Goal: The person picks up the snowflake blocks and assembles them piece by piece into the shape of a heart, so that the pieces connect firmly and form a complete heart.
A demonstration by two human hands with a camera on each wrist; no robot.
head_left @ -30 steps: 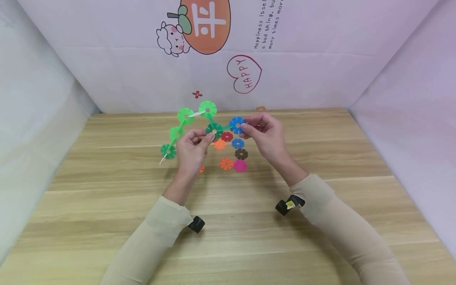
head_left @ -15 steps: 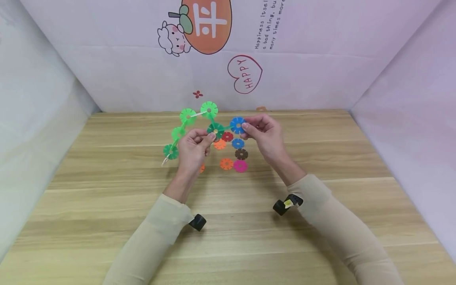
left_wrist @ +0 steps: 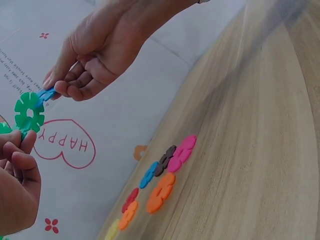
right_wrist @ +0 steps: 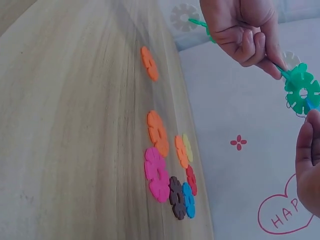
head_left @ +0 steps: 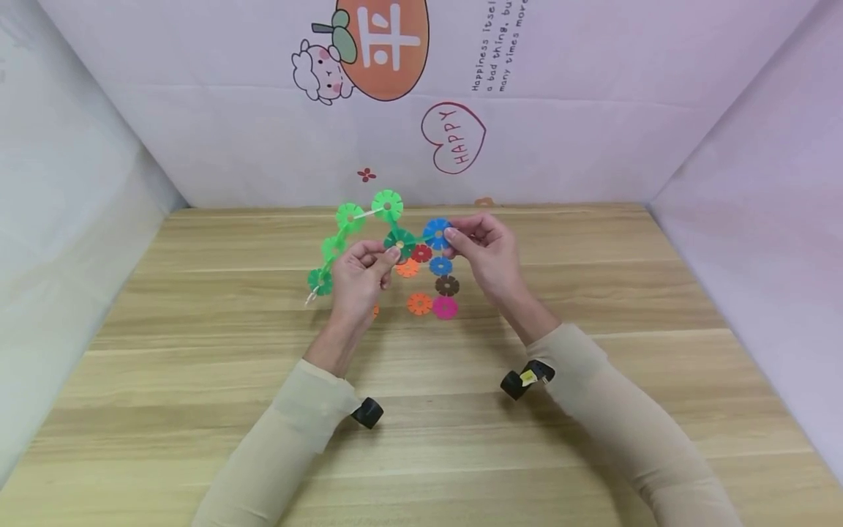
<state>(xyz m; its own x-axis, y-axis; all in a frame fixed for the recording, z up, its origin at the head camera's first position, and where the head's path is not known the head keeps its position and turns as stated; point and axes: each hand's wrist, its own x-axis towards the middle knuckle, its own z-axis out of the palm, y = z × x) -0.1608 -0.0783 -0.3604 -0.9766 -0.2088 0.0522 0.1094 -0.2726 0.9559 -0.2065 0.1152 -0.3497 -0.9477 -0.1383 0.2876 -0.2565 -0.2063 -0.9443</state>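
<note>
Wood-grain surface (head_left: 435,454), white printed backdrop (head_left: 579,110) along its far edge. We note both hands raised above it, fingers curled: left hand (head_left: 361,277) pinching the dark green disc (head_left: 394,236) of a chain (head_left: 388,196) that loops off left, right hand (head_left: 487,252) pinching the blue disc (head_left: 435,225) at its right end. Loose discs (head_left: 445,298) lie flat between. Left arm mostly hides one orange disc (head_left: 376,311); we cannot make out how deep the blue disc's slot sits.

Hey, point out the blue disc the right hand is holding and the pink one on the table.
Held blue disc (head_left: 437,225): head view, on its face just above the center hole.
Pink disc (right_wrist: 155,161): right wrist view, on its face above the center hole.
</note>
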